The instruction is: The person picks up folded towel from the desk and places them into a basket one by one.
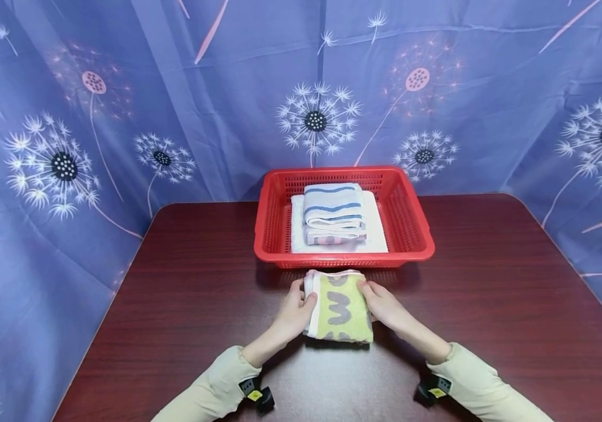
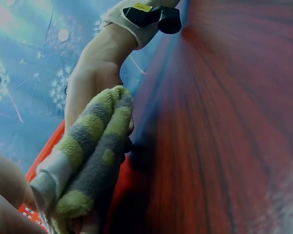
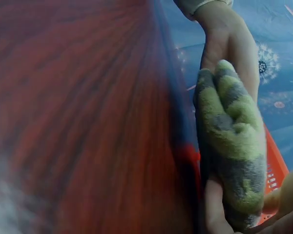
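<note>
Both hands hold a folded yellow-green towel (image 1: 340, 308) with grey markings and a white border, just in front of the red basket. My left hand (image 1: 294, 310) grips its left edge, thumb on top. At the opposite edge, my right hand (image 1: 387, 305) pinches the cloth with the thumb above and the other fingers mostly hidden beneath. The left wrist view shows the thick folded layers of the towel (image 2: 95, 151) between the two hands. In the right wrist view, fingers lie on both sides of the towel (image 3: 234, 136), which appears raised off the table.
A red plastic basket (image 1: 343, 258) stands at the table's back edge. Inside, a blue-striped white towel (image 1: 334, 205) lies over a pink-and-grey folded cloth (image 1: 329, 240), on top of a larger white towel (image 1: 377, 228). Blue dandelion-print curtains (image 1: 227, 117) surround the dark red table (image 1: 190, 281).
</note>
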Available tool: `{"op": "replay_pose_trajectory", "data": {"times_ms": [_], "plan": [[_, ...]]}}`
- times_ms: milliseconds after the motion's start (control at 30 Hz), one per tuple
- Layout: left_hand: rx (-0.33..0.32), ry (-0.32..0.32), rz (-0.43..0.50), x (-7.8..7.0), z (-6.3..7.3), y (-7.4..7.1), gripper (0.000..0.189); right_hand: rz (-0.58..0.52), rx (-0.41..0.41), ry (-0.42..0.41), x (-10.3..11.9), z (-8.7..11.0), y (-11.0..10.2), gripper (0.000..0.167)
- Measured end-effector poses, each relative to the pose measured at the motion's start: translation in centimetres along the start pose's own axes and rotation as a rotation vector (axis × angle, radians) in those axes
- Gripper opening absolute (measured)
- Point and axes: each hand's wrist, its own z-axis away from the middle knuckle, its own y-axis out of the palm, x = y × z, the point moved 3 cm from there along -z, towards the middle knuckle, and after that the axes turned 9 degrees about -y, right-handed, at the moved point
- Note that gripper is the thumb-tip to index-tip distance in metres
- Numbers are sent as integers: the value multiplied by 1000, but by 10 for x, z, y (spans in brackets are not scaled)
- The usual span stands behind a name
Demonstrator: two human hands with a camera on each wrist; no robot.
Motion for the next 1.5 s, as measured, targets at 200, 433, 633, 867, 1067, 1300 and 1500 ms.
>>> {"op": "replay_pose_trajectory", "data": {"times_ms": [200,433,633,867,1067,1300,1500], "plan": [[-40,20,-21,0,2,0,48,165,-63,-49,5,2,-1,41],[-51,66,35,-6,5,-1,48,265,-115,-146,15,6,-3,38],[-41,59,87,-10,10,-4,48,274,-145,-168,20,9,-4,35],[-34,68,154,-16,15,-7,46,269,-154,-188,27,13,-6,32],[-34,83,187,-20,19,-9,46,220,-156,-170,34,17,-7,31],[-43,98,187,-24,24,-11,44,127,-142,-133,37,20,-8,30],[-41,121,191,-25,25,-12,41,75,-129,-128,39,22,-9,30]]}}
